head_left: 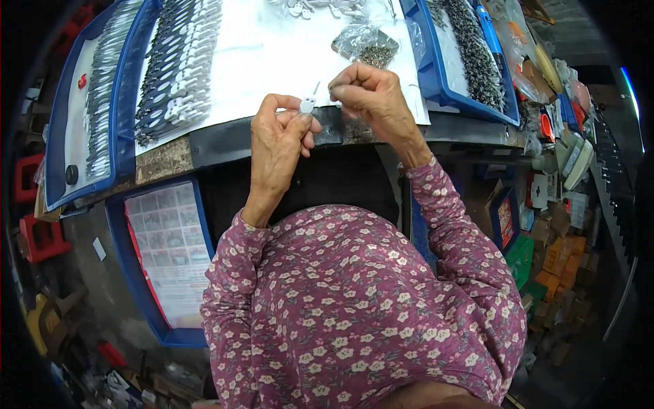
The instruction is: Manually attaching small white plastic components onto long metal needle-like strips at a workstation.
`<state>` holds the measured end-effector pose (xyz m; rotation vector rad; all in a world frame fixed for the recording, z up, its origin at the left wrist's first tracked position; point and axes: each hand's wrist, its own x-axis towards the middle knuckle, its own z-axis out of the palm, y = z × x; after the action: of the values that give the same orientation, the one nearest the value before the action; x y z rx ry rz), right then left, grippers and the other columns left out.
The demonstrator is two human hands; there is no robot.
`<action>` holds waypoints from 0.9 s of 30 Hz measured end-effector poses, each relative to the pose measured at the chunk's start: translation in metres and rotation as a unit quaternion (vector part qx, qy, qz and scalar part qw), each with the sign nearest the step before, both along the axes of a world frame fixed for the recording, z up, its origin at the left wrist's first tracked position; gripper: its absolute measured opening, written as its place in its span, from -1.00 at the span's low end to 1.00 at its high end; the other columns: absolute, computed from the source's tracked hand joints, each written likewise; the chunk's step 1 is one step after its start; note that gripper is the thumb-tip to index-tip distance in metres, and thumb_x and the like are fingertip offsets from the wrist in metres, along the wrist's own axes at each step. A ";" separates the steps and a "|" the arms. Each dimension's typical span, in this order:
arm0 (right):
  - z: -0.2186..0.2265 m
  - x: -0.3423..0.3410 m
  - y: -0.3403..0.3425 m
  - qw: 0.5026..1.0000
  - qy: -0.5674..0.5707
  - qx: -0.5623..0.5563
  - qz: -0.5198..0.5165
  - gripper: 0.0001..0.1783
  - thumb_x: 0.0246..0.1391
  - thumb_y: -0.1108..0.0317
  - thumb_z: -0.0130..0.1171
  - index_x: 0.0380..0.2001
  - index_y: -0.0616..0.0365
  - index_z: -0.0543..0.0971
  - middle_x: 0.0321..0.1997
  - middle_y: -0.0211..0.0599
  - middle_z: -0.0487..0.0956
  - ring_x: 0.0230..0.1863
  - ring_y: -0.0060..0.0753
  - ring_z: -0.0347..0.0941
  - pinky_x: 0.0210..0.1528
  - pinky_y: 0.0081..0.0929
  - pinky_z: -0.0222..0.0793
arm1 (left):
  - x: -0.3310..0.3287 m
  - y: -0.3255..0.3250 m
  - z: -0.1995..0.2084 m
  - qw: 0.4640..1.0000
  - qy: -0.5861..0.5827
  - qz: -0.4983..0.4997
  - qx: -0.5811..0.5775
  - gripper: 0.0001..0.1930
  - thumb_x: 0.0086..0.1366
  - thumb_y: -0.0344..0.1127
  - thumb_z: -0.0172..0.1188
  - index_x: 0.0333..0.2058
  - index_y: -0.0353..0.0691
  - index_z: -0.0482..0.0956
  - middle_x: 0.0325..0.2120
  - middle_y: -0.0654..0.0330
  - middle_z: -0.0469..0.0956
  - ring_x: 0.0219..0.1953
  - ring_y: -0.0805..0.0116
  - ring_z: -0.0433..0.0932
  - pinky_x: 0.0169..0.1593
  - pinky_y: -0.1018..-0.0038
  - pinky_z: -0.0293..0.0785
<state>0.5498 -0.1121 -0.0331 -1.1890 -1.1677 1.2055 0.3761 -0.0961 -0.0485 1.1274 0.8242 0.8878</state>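
Observation:
Just over the near edge of the table, my left hand (278,143) pinches a small white plastic part (308,104) between thumb and fingers. A thin pin-like piece sticks up from that part. To its right, my right hand (373,95) is closed in a pinch, a little apart from the white part. Whatever its fingertips hold, if anything, is too small to make out. Beyond the right hand lies a pile of small metal pieces (377,57) on clear plastic in a shallow container.
White sheets (272,65) cover the tabletop. Rows of white-and-dark parts (180,68) lie at the left, beside a blue tray (122,129) of slim parts. Another blue tray (436,85) with dark parts stands right. Loose white parts (334,8) lie at the back.

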 end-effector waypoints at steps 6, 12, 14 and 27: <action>-0.009 -0.020 -0.004 1.000 0.000 -0.003 -0.020 -0.87 -0.12 0.53 0.15 -0.41 0.30 0.48 -0.53 -0.43 0.47 -0.59 -0.75 0.30 -0.57 -0.79 0.21 | -0.002 0.000 -0.002 1.000 0.010 0.021 0.019 -0.88 0.15 -0.51 -0.02 -0.33 -0.36 0.29 -0.63 0.17 0.48 -0.68 0.63 0.37 -0.66 0.73 0.29; -0.016 -0.026 -0.004 0.999 -0.003 0.020 -0.041 -0.84 -0.12 0.55 0.15 -0.39 0.29 0.47 -0.52 -0.45 0.46 -0.58 -0.76 0.30 -0.58 -0.81 0.20 | -0.001 -0.001 -0.004 0.997 0.043 0.035 0.046 -0.90 0.15 -0.51 0.00 -0.35 -0.36 0.30 -0.65 0.18 0.49 -0.69 0.63 0.38 -0.68 0.71 0.29; -0.017 -0.026 -0.003 0.999 0.000 0.021 -0.043 -0.84 -0.12 0.56 0.15 -0.38 0.29 0.47 -0.52 -0.45 0.46 -0.58 -0.76 0.30 -0.59 -0.81 0.19 | 0.000 -0.001 -0.005 0.996 0.055 0.040 0.053 -0.90 0.14 -0.51 0.00 -0.36 -0.36 0.30 -0.65 0.17 0.49 -0.69 0.63 0.39 -0.67 0.70 0.30; -0.021 -0.029 -0.006 0.990 -0.092 0.057 -0.089 -0.84 -0.13 0.58 0.13 -0.39 0.29 0.45 -0.51 -0.47 0.46 -0.52 -0.77 0.34 -0.50 -0.83 0.25 | 0.007 -0.002 -0.008 0.987 0.114 0.060 0.097 -0.90 0.08 -0.55 0.00 -0.39 -0.37 0.30 -0.68 0.15 0.49 -0.69 0.55 0.42 -0.63 0.63 0.33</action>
<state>0.5204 -0.1177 -0.0543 -1.3095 -1.2207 0.8983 0.3834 -0.0985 -0.0560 1.3808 1.0179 0.9656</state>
